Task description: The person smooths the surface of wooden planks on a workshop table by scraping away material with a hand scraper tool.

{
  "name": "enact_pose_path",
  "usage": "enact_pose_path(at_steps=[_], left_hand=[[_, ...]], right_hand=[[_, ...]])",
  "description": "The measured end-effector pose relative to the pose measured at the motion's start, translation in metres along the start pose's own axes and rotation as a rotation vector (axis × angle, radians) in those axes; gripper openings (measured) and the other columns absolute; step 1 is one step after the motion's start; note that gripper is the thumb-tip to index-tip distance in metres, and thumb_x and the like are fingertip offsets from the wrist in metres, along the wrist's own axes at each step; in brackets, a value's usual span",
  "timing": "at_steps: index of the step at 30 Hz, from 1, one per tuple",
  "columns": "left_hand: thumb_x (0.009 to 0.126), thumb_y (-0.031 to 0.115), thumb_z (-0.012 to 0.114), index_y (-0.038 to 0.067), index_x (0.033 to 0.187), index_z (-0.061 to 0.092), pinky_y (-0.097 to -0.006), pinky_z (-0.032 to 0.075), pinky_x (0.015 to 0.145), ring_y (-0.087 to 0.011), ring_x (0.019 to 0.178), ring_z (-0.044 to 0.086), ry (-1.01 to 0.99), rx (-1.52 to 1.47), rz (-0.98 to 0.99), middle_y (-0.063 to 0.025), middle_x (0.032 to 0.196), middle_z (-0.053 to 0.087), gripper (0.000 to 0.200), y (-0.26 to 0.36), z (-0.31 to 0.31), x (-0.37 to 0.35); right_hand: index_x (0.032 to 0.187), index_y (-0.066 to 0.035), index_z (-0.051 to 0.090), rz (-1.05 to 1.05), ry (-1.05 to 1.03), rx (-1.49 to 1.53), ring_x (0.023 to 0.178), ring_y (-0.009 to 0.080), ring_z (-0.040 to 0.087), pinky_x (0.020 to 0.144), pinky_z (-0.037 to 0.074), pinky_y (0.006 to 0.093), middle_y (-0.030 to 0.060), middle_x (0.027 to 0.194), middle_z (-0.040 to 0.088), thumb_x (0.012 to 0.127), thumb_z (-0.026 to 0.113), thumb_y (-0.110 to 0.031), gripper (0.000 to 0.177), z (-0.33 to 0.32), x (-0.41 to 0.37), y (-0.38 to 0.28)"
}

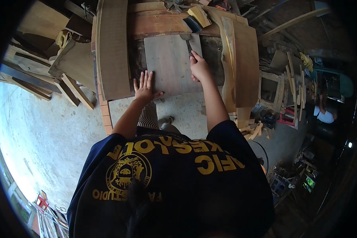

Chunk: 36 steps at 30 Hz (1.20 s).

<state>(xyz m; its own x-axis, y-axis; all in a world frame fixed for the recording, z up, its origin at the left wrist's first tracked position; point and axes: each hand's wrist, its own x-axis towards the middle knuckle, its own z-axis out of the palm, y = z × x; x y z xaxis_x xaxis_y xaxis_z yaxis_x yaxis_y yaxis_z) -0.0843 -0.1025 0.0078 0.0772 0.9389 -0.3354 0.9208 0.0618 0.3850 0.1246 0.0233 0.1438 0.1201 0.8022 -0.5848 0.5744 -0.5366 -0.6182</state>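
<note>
A thin greyish wooden board [168, 63] lies flat on the workbench in front of me. My left hand [145, 86] rests at its lower left edge, fingers stretched out and spread on the wood. In my right hand [199, 67] is a short tool [187, 41] with a dark handle and a small greyish rounded head, its exact kind too small to make out. The fingers wrap round its handle. The head is over the upper right part of the board, close to its far edge.
Long brown boards lie left [114, 51] and right [246, 65] of the grey one. A yellowish block [199, 16] and a dark curved piece [192, 24] sit at the back. Wood offcuts [77, 91] lean at left. A person [325, 114] is far right.
</note>
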Motion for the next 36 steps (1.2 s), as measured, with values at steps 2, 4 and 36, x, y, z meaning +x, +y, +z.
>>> enact_pose_path(at_steps=[2,4,36], left_hand=[[0.068,0.072,0.061,0.019,0.151,-0.002,-0.0574,-0.006,0.111,-0.0234,0.146,-0.003,-0.002,0.007,-0.013,-0.0080,0.158,0.000,0.118,0.002,0.000,-0.001],[0.068,0.072,0.061,0.019,0.151,-0.003,-0.0573,-0.005,0.112,-0.0231,0.146,-0.003,-0.007,0.005,-0.013,-0.0079,0.158,0.000,0.118,0.004,-0.003,-0.001],[0.064,0.077,0.060,0.003,0.149,-0.002,-0.0546,-0.004,0.113,-0.0287,0.145,-0.005,0.091,0.025,0.018,-0.0154,0.157,0.000,0.129,0.002,0.003,-0.003]], right_hand=[[0.139,-0.028,0.044,-0.020,0.008,0.013,0.040,0.0134,0.048,0.036,0.041,0.0299,0.0034,0.058,0.052,0.097,0.046,-0.031,0.041,0.001,-0.006,0.010],[0.139,-0.028,0.044,-0.047,0.009,0.024,0.041,0.0133,0.048,0.036,0.041,0.0299,0.0035,0.058,0.052,0.098,0.046,-0.030,0.041,0.005,-0.020,0.026],[0.132,-0.014,0.051,-0.250,0.049,-0.081,0.099,0.0413,0.060,0.083,0.050,0.0421,0.0248,0.106,0.063,0.095,0.047,-0.022,0.038,0.051,-0.073,0.086]])
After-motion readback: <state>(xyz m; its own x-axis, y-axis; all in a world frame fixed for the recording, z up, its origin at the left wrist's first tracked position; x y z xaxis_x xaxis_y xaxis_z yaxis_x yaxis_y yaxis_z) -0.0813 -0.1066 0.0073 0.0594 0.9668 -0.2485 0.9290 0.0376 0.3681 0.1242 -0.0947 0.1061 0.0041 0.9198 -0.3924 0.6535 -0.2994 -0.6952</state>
